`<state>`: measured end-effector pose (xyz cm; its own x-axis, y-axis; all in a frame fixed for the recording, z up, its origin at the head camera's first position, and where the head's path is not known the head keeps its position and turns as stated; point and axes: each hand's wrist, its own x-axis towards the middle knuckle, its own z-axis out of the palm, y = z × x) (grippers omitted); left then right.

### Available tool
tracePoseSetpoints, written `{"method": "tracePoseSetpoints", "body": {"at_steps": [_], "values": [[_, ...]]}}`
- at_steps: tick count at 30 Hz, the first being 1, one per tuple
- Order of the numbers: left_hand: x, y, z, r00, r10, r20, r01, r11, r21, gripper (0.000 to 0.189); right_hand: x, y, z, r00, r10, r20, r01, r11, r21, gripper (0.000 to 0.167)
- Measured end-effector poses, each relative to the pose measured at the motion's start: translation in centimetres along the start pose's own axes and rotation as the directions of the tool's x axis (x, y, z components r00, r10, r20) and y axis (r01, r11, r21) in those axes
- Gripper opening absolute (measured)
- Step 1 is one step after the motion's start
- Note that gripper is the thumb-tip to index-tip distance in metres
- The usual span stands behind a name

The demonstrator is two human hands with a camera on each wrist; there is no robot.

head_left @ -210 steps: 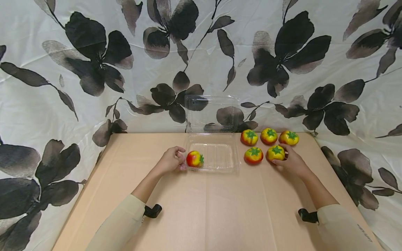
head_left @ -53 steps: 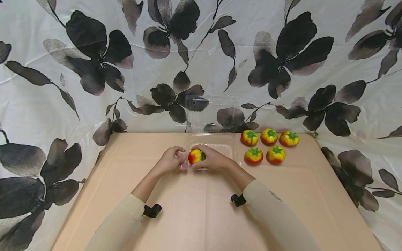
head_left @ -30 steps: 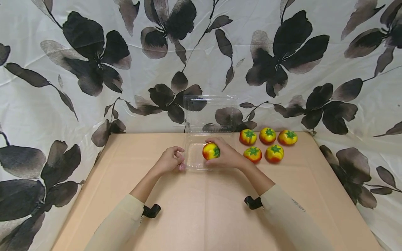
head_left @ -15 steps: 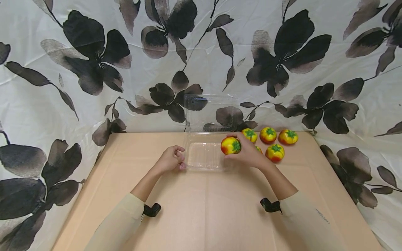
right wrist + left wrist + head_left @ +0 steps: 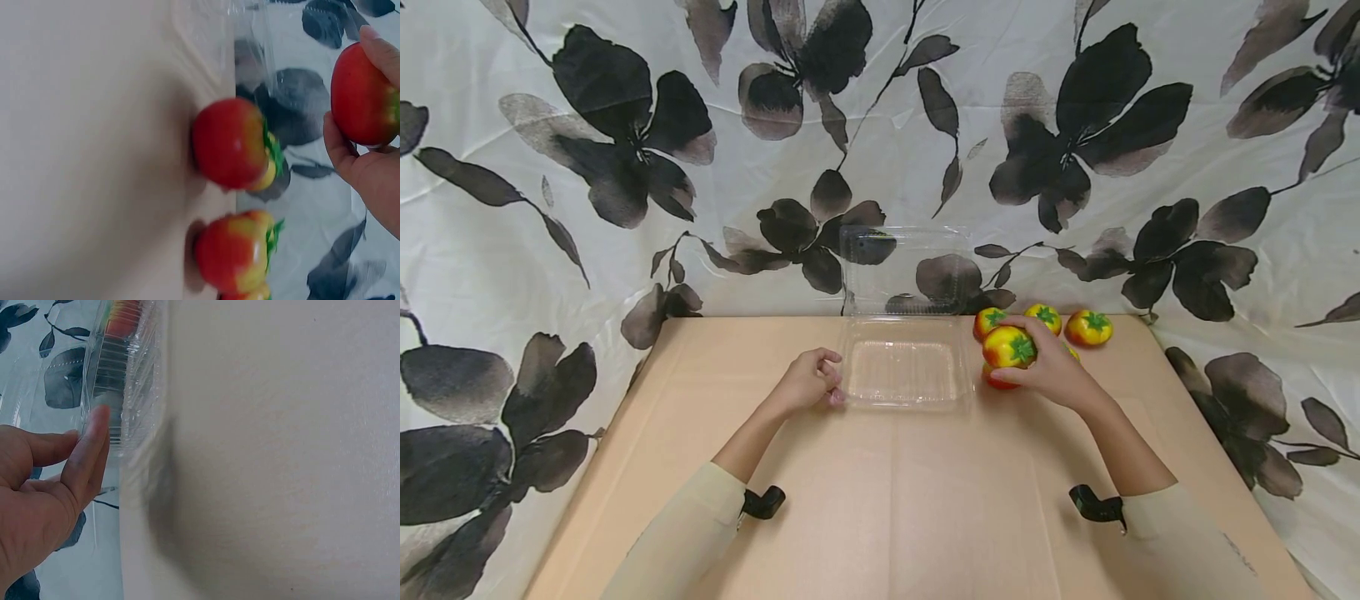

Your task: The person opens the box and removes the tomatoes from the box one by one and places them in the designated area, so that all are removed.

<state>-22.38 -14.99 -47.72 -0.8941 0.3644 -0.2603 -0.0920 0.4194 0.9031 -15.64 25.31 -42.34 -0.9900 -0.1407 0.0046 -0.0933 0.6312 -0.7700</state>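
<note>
My right hand (image 5: 1054, 368) grips a red-and-yellow tomato (image 5: 1009, 347) with a green star-shaped top, its thumb and fingers round the sides. In the right wrist view this tomato (image 5: 359, 94) is held up above the table, apart from a standing tomato (image 5: 226, 144). In the head view it overlaps the front-left tomato (image 5: 1000, 380). My left hand (image 5: 808, 381) pinches the left edge of a clear plastic container (image 5: 910, 375), which lies open with nothing inside. The left wrist view shows thumb and fingertips at the container's rim (image 5: 84, 381).
Back-row tomatoes (image 5: 1088, 328) stand at the table's far right edge; another tomato (image 5: 1073, 354) is mostly hidden behind my right hand. The container's clear lid (image 5: 910, 271) stands raised against a flowered cloth (image 5: 700, 275). The light-brown table (image 5: 880, 500) extends toward me.
My right hand left the right-hand group, took the tomato from the container's left end, lifted it and carried it right, over the other tomatoes. The left hand stayed at the container's edge.
</note>
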Motion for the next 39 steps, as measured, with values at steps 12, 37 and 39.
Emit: {"method": "tracePoseSetpoints", "body": {"at_steps": [12, 37, 39], "values": [[0.0, 0.0, 0.1, 1.000, 0.006, -0.002, -0.006, 1.000, 0.011, 0.039, -3.1, 2.9, -3.4, 0.998, 0.058, -0.041, -0.061, 0.994, -0.090, 0.082], [0.2, 0.0, 0.0, 1.000, -0.019, 0.012, 0.020, 0.999, -0.042, 0.041, -4.9, 9.6, -7.6, 0.974, 0.209, -0.089, -0.223, 0.953, -0.204, 0.095], [0.2, 0.0, 0.0, 1.000, -0.019, 0.010, 0.019, 0.999, -0.037, 0.041, -5.1, 10.0, -7.8, 0.973, 0.212, -0.089, -0.226, 0.951, -0.212, 0.093]]}}
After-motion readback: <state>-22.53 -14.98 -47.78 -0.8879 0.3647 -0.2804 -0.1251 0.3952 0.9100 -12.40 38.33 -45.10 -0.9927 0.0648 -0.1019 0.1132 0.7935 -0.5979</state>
